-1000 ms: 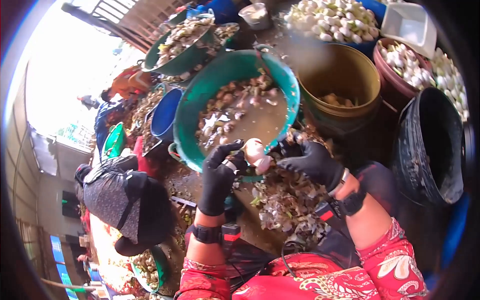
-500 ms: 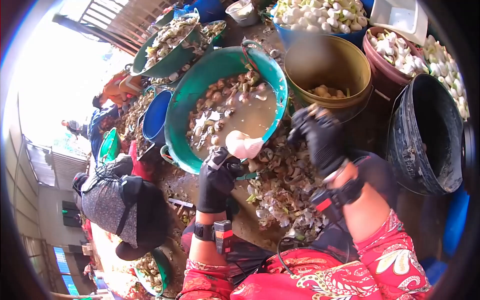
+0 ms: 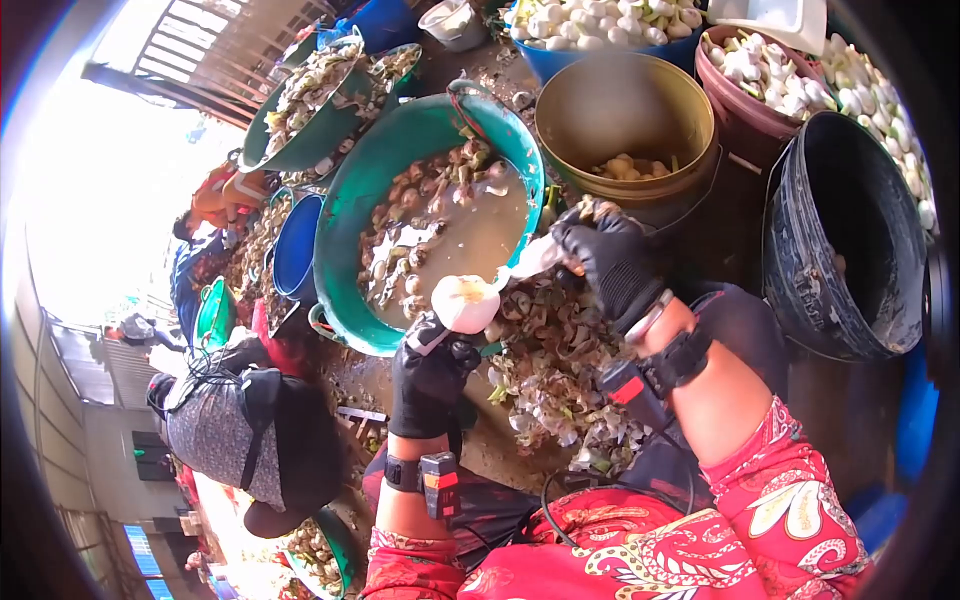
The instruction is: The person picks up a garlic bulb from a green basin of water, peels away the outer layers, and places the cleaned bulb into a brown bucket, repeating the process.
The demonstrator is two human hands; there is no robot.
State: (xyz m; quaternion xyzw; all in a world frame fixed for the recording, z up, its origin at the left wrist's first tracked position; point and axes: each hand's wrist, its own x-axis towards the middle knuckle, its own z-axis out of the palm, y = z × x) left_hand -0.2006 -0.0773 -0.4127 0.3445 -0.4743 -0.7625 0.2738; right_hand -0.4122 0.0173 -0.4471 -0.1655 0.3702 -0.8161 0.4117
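Observation:
My left hand (image 3: 432, 372), in a black glove, is closed around the lower side of a pale onion (image 3: 466, 303), whose pale, freshly bared top faces up. My right hand (image 3: 612, 262), also gloved with some fingertips bare, grips a knife; its light, blurred blade (image 3: 535, 258) points left at the onion, its tip close to the onion's upper right edge. Both hands are over the near rim of a green tub (image 3: 335, 215) with unpeeled onions (image 3: 410, 200) in murky water. Loose onion skins (image 3: 560, 370) lie heaped below my hands.
A yellowish bucket (image 3: 690, 190) with several peeled onions inside stands beyond my right hand. At right is a dark bucket (image 3: 800, 250); a blue tub (image 3: 540, 62) and a pink bucket (image 3: 715, 85) hold white onions. Another person (image 3: 235, 430) bends over at left.
My right hand has moved left and slightly down, bringing the knife blade to the onion. My left hand has turned the onion so its bared top shows. The view has shifted slightly.

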